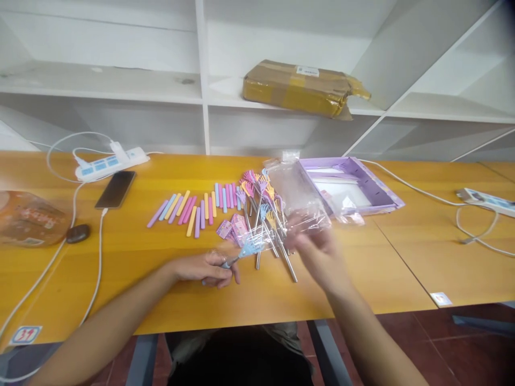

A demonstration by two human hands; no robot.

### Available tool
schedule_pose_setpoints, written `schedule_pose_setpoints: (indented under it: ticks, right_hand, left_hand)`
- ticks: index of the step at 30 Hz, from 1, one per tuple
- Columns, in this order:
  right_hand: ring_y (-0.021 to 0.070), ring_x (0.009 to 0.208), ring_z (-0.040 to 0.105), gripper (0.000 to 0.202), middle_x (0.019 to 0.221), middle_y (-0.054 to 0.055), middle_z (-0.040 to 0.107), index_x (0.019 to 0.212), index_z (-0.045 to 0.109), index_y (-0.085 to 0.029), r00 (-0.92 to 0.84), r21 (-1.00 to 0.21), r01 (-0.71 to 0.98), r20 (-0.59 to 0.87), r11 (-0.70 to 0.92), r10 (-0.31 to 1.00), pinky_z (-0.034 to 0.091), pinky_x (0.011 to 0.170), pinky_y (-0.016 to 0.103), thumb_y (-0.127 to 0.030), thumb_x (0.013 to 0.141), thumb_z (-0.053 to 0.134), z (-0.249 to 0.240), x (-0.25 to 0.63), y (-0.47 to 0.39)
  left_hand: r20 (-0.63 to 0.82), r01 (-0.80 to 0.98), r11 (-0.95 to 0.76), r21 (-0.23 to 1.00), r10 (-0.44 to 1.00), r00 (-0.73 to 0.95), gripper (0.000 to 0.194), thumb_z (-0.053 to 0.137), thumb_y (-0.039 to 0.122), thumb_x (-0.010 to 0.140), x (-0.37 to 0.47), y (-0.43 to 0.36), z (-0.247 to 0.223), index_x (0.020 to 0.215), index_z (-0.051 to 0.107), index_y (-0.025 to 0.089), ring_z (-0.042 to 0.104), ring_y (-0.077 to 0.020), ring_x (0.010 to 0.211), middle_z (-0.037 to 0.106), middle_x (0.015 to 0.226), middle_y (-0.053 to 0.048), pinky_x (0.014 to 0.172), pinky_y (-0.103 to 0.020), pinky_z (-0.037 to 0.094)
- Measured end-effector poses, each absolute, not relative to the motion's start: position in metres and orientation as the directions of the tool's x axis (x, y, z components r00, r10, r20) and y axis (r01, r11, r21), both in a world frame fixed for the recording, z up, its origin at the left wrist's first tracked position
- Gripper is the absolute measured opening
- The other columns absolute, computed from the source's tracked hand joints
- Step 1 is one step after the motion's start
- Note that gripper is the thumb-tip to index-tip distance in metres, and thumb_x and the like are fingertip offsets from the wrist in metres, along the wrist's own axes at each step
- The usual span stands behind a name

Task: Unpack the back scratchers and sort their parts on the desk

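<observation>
My left hand (219, 269) is closed around a back scratcher with a light blue, hand-shaped head (251, 248) that points right. Clear plastic (270, 239) stretches from that head towards my right hand (322, 260), which is blurred; its fingers look pinched on the plastic. Just beyond lies a pile of back scratchers (263, 206) with metal rods and pink, yellow, purple and blue heads. Small pink printed cards (237, 227) lie beside the pile. Several coloured handle tubes (193, 213) are spread in rows to its left. Clear plastic bags (295, 185) lie to its right.
A purple open box (358, 206) stands at the back right. On the left are a phone (116, 190), a power strip (112, 163), cables, a dark oval object (78, 233) and an orange package (32, 220). A taped carton (298, 88) rests on the shelf.
</observation>
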State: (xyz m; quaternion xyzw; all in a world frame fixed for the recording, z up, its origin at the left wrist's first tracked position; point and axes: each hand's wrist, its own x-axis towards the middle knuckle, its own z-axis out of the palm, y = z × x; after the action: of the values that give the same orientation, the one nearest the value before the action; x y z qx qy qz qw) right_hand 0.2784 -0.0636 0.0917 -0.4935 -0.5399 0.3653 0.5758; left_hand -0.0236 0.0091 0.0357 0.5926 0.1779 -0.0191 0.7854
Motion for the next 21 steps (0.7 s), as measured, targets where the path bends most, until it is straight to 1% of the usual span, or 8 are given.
schedule_pose_setpoints:
  ticks: [2, 5, 7, 9, 11, 13, 17, 21]
  right_hand:
    - [0.0198, 0.073, 0.065, 0.029, 0.090, 0.004, 0.068, 0.101, 0.068, -0.028, 0.032, -0.970, 0.102, 0.226, 0.221, 0.974, 0.060, 0.067, 0.036, -0.057, 0.100, 0.074, 0.084, 0.270, -0.060]
    - [0.0237, 0.088, 0.069, 0.032, 0.091, 0.006, 0.070, 0.089, 0.063, -0.027, 0.168, -0.956, 0.145, 0.277, 0.254, 0.946, 0.062, 0.082, 0.041, -0.054, 0.104, 0.066, 0.089, 0.299, -0.027]
    - [0.0249, 0.094, 0.072, 0.026, 0.096, 0.005, 0.072, 0.097, 0.063, -0.028, 0.269, -0.950, 0.182, 0.297, 0.255, 0.916, 0.062, 0.087, 0.042, -0.053, 0.100, 0.069, 0.097, 0.342, 0.013]
    - [0.0252, 0.091, 0.073, 0.030, 0.097, 0.006, 0.074, 0.113, 0.065, -0.027, 0.266, -0.936, 0.328, 0.218, 0.124, 0.939, 0.061, 0.086, 0.042, -0.045, 0.092, 0.075, 0.104, 0.386, 0.059]
    - [0.0256, 0.088, 0.074, 0.040, 0.096, 0.009, 0.077, 0.127, 0.065, -0.020, 0.290, -0.818, 0.571, 0.113, -0.077, 0.950, 0.060, 0.085, 0.042, -0.037, 0.091, 0.071, 0.105, 0.418, 0.100]
    - [0.0284, 0.091, 0.074, 0.048, 0.094, 0.013, 0.079, 0.134, 0.064, -0.013, 0.312, -0.585, 0.782, 0.067, -0.216, 0.948, 0.058, 0.088, 0.042, -0.032, 0.090, 0.070, 0.098, 0.433, 0.129]
    - [0.0375, 0.112, 0.071, 0.069, 0.109, 0.024, 0.078, 0.147, 0.056, -0.003, 0.322, -0.433, 0.867, 0.108, -0.247, 0.941, 0.053, 0.100, 0.047, -0.030, 0.087, 0.073, 0.078, 0.431, 0.150]
    - [0.0428, 0.126, 0.064, 0.083, 0.144, 0.035, 0.061, 0.160, 0.041, 0.001, 0.320, -0.355, 0.914, 0.324, -0.199, 0.890, 0.052, 0.105, 0.052, -0.031, 0.088, 0.068, 0.069, 0.424, 0.138]
  left_hand:
    - [-0.308, 0.247, 0.308, 0.919, 0.167, 0.936, 0.047, 0.066, 0.065, 0.102, -0.023, 0.009, 0.035, 0.118, 0.072, 0.021, 0.041, -0.0122, 0.063, 0.055, 0.080, 0.001, 0.057, -0.026, 0.030]
    - [-0.306, 0.248, 0.310, 0.918, 0.154, 0.939, 0.046, 0.070, 0.064, 0.099, -0.022, 0.008, 0.038, 0.115, 0.070, 0.021, 0.041, -0.0123, 0.064, 0.050, 0.079, 0.002, 0.057, -0.026, 0.030]
    - [-0.323, 0.263, 0.313, 0.913, 0.158, 0.933, 0.047, 0.072, 0.065, 0.097, -0.021, 0.007, 0.040, 0.112, 0.070, 0.020, 0.039, -0.0118, 0.062, 0.048, 0.077, 0.003, 0.056, -0.025, 0.030]
    - [-0.346, 0.273, 0.317, 0.908, 0.202, 0.916, 0.048, 0.073, 0.066, 0.096, -0.021, 0.007, 0.041, 0.108, 0.068, 0.020, 0.039, -0.0114, 0.061, 0.047, 0.075, 0.004, 0.055, -0.025, 0.029]
    - [-0.368, 0.264, 0.345, 0.901, 0.285, 0.885, 0.048, 0.072, 0.067, 0.096, -0.021, 0.007, 0.040, 0.103, 0.065, 0.020, 0.036, -0.0105, 0.058, 0.045, 0.072, 0.006, 0.053, -0.024, 0.028]
    - [-0.380, 0.226, 0.397, 0.890, 0.368, 0.849, 0.048, 0.068, 0.068, 0.098, -0.021, 0.008, 0.035, 0.099, 0.061, 0.020, 0.031, -0.0092, 0.054, 0.042, 0.070, 0.007, 0.050, -0.023, 0.024]
    - [-0.313, 0.060, 0.427, 0.903, 0.555, 0.771, 0.048, 0.071, 0.063, 0.096, -0.020, 0.013, 0.022, 0.086, 0.049, 0.022, 0.025, -0.0072, 0.050, 0.035, 0.064, 0.010, 0.048, -0.023, 0.020]
    - [-0.223, -0.013, 0.281, 0.960, 0.790, 0.571, 0.059, 0.076, 0.058, 0.091, -0.020, 0.018, 0.017, 0.073, 0.030, 0.027, 0.022, -0.0073, 0.045, 0.029, 0.054, 0.012, 0.046, -0.024, 0.021]
